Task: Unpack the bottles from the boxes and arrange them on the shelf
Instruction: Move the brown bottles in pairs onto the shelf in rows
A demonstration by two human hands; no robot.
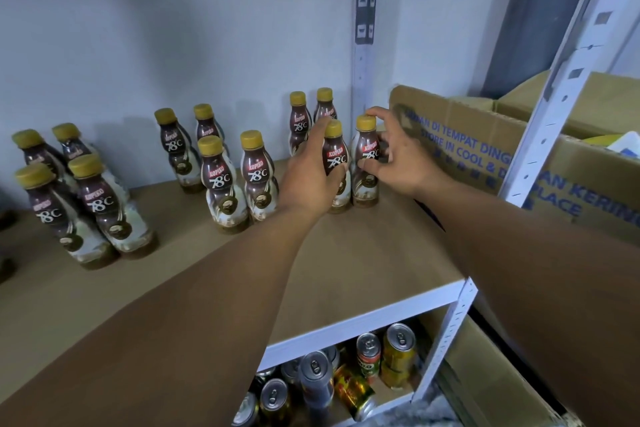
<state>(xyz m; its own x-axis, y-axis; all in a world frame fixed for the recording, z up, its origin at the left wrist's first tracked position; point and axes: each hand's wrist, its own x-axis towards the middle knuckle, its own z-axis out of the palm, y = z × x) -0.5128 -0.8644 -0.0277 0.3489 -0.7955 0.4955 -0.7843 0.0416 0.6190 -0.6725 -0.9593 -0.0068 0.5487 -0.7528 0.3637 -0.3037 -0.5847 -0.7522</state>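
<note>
Brown coffee bottles with yellow caps stand upright in groups on the brown shelf [363, 246]. My left hand [308, 180] is wrapped around one bottle [335, 152] that stands on the shelf at the back right. My right hand [405, 156] grips the neighbouring bottle [366, 146], with a finger on its cap and the thumb on its body. Two more bottles [298, 118] stand just behind these, against the wall. A middle group [254, 170] and a left group [100, 204] stand further left.
An open cardboard box [467, 135] with blue print sits right of the shelf, behind a white slotted upright [561, 87]. Another white post [363, 45] rises at the shelf's back corner. Several drink cans [369, 354] stand on the lower shelf. A grey wall backs the shelf.
</note>
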